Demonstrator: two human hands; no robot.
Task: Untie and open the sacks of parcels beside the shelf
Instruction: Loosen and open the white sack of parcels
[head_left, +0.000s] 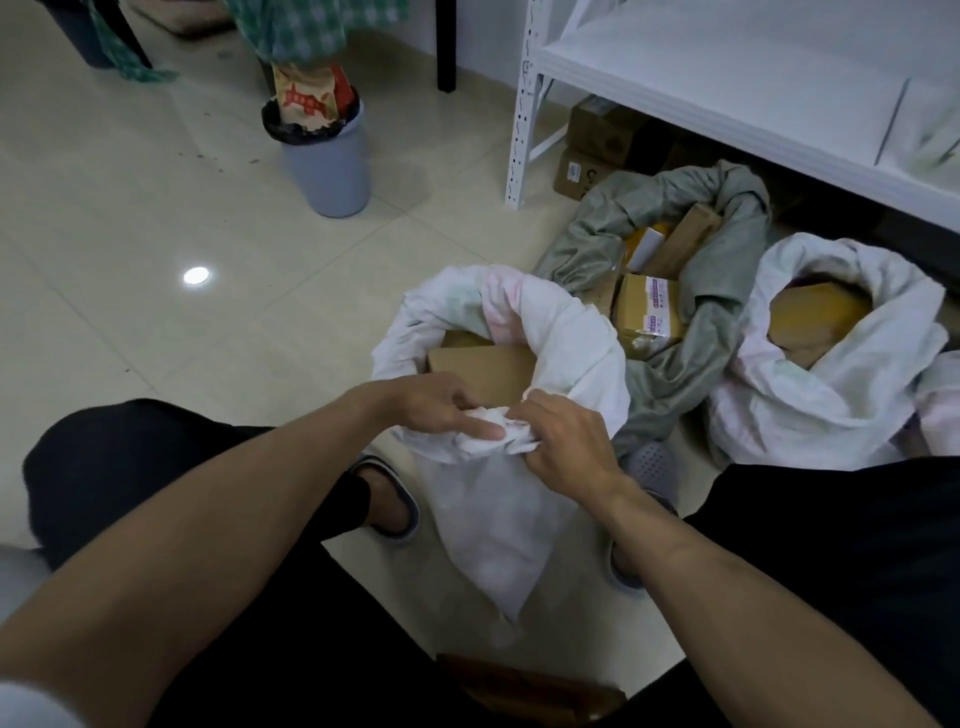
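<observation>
A white sack stands on the floor between my knees, its mouth rolled open over a brown cardboard box. My left hand and my right hand meet at the near rim and both pinch the bunched white cloth there. Behind it lies a grey-green sack, open, with several cardboard parcels inside. To the right another white sack is open over a yellow-brown parcel.
A white metal shelf runs along the back right, with cardboard boxes under it. A grey waste bin with a black liner stands on the tiled floor at the back. My slippered feet flank the sack.
</observation>
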